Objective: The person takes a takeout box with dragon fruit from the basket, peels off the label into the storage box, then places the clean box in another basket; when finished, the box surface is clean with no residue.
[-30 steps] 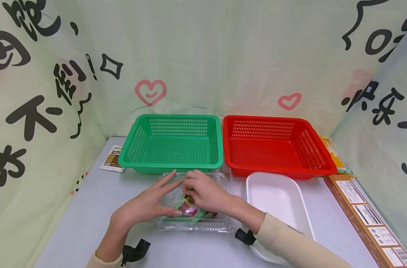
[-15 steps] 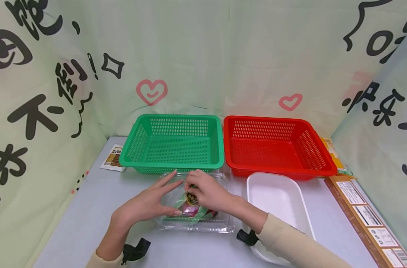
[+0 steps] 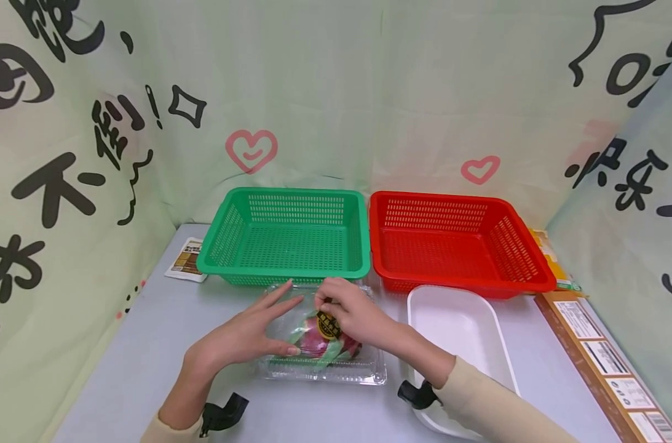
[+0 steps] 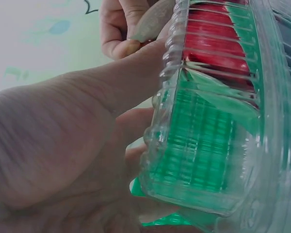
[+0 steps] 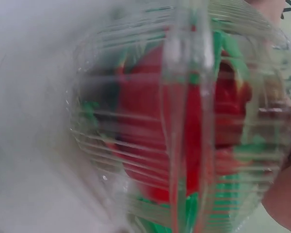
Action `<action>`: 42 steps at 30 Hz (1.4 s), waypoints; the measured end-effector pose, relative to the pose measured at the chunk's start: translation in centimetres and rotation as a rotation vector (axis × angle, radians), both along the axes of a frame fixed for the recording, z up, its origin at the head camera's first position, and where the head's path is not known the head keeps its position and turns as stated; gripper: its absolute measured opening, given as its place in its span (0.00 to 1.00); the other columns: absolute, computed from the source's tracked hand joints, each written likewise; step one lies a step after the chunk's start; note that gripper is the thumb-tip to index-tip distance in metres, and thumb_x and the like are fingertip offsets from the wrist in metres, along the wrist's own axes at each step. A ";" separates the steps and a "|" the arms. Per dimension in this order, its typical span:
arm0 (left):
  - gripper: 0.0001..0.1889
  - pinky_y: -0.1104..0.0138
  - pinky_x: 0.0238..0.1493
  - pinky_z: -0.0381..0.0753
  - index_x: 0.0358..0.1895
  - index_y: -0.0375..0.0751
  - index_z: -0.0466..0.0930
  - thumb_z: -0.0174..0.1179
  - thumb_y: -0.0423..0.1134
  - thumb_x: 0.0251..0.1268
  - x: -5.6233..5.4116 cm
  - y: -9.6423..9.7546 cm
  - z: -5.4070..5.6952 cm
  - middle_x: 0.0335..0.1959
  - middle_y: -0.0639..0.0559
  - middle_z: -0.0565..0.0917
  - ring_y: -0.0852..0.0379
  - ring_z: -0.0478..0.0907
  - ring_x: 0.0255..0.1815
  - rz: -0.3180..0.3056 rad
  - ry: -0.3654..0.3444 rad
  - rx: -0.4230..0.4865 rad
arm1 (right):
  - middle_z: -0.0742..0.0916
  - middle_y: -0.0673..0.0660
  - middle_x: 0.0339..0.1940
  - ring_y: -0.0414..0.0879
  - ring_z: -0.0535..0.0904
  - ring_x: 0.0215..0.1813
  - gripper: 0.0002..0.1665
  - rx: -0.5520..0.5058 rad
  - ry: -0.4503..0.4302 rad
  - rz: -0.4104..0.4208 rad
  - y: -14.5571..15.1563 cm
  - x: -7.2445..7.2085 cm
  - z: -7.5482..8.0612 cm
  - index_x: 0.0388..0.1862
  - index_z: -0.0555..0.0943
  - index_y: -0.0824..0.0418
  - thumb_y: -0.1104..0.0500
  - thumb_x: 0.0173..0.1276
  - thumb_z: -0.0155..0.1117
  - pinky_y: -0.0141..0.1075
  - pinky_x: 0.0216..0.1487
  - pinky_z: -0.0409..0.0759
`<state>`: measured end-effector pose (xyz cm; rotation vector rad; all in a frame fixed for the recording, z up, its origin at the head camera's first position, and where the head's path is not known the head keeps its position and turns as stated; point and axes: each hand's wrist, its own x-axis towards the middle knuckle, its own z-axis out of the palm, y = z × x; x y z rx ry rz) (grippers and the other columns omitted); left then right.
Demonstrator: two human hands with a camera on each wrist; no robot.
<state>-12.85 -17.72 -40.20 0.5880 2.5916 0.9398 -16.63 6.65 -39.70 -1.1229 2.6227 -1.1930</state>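
Note:
A clear plastic clamshell box lies on the table, with a red dragon fruit with green scales inside. My left hand rests against the box's left side, its fingers and thumb spread. Above the lid, my right hand pinches the edge of a round black-and-gold sticker. From the left wrist view, the sticker's pale side shows at the right hand's fingertips. Ribbed plastic covers the fruit in the right wrist view, where the box looks blurred.
Behind the box stand a green basket and a red basket side by side. A white tray lies under the right forearm. There is a small packet at the back left and a long brown carton at the right.
My right hand has moved slightly right and away from me, and the sticker has shifted with it. More of the sticker and fruit shows. The left hand has stayed in place.

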 end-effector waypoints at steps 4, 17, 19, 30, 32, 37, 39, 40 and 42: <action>0.47 0.37 0.72 0.62 0.77 0.58 0.60 0.71 0.59 0.54 0.0 0.1 0.0 0.83 0.55 0.45 0.33 0.41 0.82 -0.002 -0.005 0.006 | 0.80 0.47 0.33 0.41 0.74 0.43 0.10 -0.028 -0.026 -0.008 0.7 0.0 0.4 0.31 0.77 0.52 0.67 0.70 0.60 0.31 0.43 0.80; 0.48 0.36 0.71 0.62 0.77 0.57 0.59 0.72 0.59 0.52 0.0 0.1 -0.2 0.83 0.55 0.45 0.34 0.41 0.82 0.007 -0.010 0.006 | 0.80 0.48 0.33 0.43 0.75 0.40 0.11 -0.065 -0.074 -0.083 4.3 0.0 1.5 0.31 0.78 0.54 0.69 0.69 0.61 0.30 0.38 0.79; 0.48 0.36 0.71 0.63 0.77 0.58 0.59 0.72 0.58 0.53 0.0 0.0 -0.2 0.83 0.55 0.45 0.34 0.41 0.82 0.008 -0.015 0.010 | 0.80 0.49 0.33 0.44 0.74 0.38 0.10 -0.063 -0.075 -0.097 5.1 0.0 1.6 0.31 0.78 0.54 0.69 0.69 0.62 0.30 0.36 0.78; 0.48 0.37 0.70 0.66 0.77 0.59 0.59 0.72 0.59 0.52 0.1 -0.1 -0.1 0.83 0.55 0.45 0.35 0.42 0.82 0.011 -0.011 0.021 | 0.81 0.50 0.35 0.46 0.76 0.41 0.09 -0.082 -0.109 -0.166 8.2 0.0 1.8 0.34 0.79 0.53 0.67 0.69 0.63 0.31 0.39 0.80; 0.48 0.36 0.70 0.65 0.77 0.58 0.59 0.72 0.59 0.52 0.1 -0.1 -0.1 0.83 0.55 0.45 0.34 0.42 0.82 0.012 -0.014 0.025 | 0.81 0.50 0.35 0.47 0.77 0.41 0.08 -0.084 -0.113 -0.176 8.6 0.0 2.0 0.35 0.78 0.53 0.67 0.69 0.62 0.33 0.39 0.81; 0.48 0.35 0.70 0.65 0.77 0.58 0.59 0.71 0.59 0.52 0.2 -0.1 0.1 0.83 0.55 0.45 0.34 0.41 0.82 0.014 -0.017 0.029 | 0.80 0.50 0.35 0.48 0.77 0.41 0.07 -0.069 -0.137 -0.190 10.2 0.1 2.5 0.36 0.78 0.54 0.66 0.70 0.62 0.33 0.39 0.82; 0.48 0.36 0.70 0.65 0.77 0.59 0.59 0.72 0.59 0.52 0.2 0.0 0.1 0.83 0.55 0.45 0.35 0.41 0.82 0.013 -0.018 0.029 | 0.80 0.50 0.35 0.48 0.76 0.41 0.07 -0.040 -0.153 -0.189 11.1 0.2 2.6 0.35 0.77 0.52 0.65 0.71 0.61 0.32 0.40 0.82; 0.48 0.36 0.70 0.65 0.77 0.59 0.59 0.72 0.59 0.52 0.2 0.0 0.2 0.83 0.55 0.45 0.35 0.42 0.82 0.014 -0.019 0.029 | 0.80 0.50 0.35 0.48 0.76 0.41 0.07 -0.021 -0.164 -0.187 11.6 0.2 2.6 0.35 0.77 0.52 0.65 0.71 0.61 0.31 0.40 0.82; 0.48 0.37 0.70 0.65 0.77 0.59 0.59 0.72 0.59 0.52 0.1 0.1 0.2 0.83 0.55 0.46 0.36 0.42 0.82 0.013 -0.019 0.029 | 0.80 0.50 0.35 0.49 0.76 0.42 0.07 0.024 -0.185 -0.184 12.6 0.3 2.7 0.36 0.77 0.52 0.65 0.71 0.61 0.31 0.41 0.82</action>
